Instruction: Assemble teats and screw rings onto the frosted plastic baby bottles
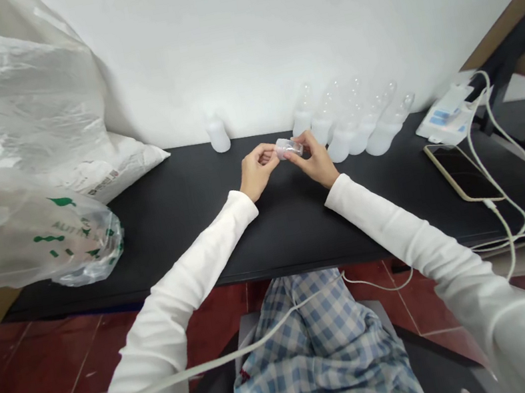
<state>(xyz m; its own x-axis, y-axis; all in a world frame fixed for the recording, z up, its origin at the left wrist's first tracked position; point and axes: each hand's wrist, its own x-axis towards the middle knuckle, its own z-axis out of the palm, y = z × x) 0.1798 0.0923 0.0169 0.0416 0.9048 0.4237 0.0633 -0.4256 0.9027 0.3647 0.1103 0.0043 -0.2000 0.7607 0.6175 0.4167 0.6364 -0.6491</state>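
My left hand [259,168] and my right hand [313,159] meet above the middle of the black table. Between them they pinch a small clear plastic bottle top [289,146], tilted on its side; its exact parts are too small to make out. The left fingertips grip its whitish end, the right fingers its clear end. Behind my right hand stand several white bottles [378,135] with clear, narrow domed tops. Apart from these, a single white bottle [218,135] without a tall clear top stands upright by the wall, beyond my left hand.
Large plastic bags [9,85] and a printed clear bag [81,235] crowd the left side of the black table [188,236]. On the right lie a phone [464,171], a white-and-blue packet [449,116] and looping white cables [518,178]. Another cable crosses my lap.
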